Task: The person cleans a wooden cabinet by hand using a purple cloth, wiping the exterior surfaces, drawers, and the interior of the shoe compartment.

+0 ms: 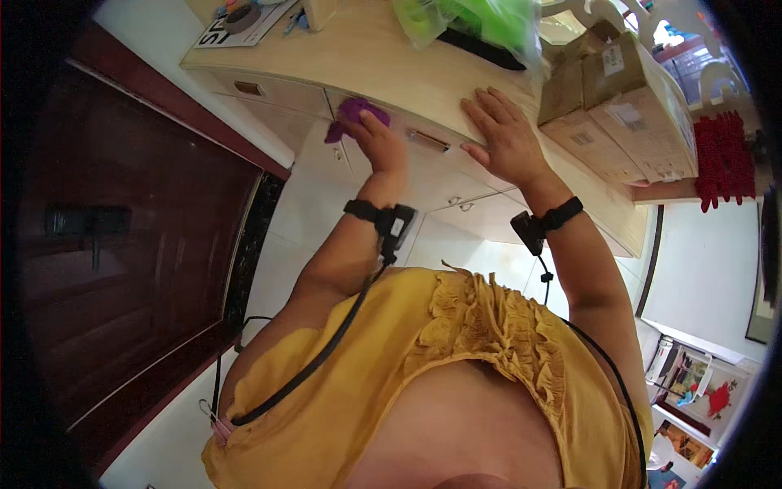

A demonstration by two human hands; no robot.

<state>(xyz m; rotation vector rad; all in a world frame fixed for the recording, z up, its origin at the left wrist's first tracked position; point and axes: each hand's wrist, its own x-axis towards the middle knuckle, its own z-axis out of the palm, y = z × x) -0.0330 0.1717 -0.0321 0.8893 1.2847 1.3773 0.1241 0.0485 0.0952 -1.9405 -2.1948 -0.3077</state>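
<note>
My left hand [380,145] holds a purple cloth [365,109] against the front of a pale wood cabinet [293,70], near the seam between two drawers. Part of the cloth hangs down past the fingers. On the cabinet's top, by its front edge, my right hand [508,136] lies palm down with its fingers spread and nothing in it. A metal drawer handle [429,140] sits between the two hands. Both wrists carry a black strap with a small device and a cable.
Taped cardboard boxes [617,116] stand right of my right hand. A green plastic bag [482,24] rests farther back over a dark object. At the top left, a tape roll [242,18] lies on printed paper. A dark red door [140,232] is at left; cabinet doors [461,205] lie below the drawers.
</note>
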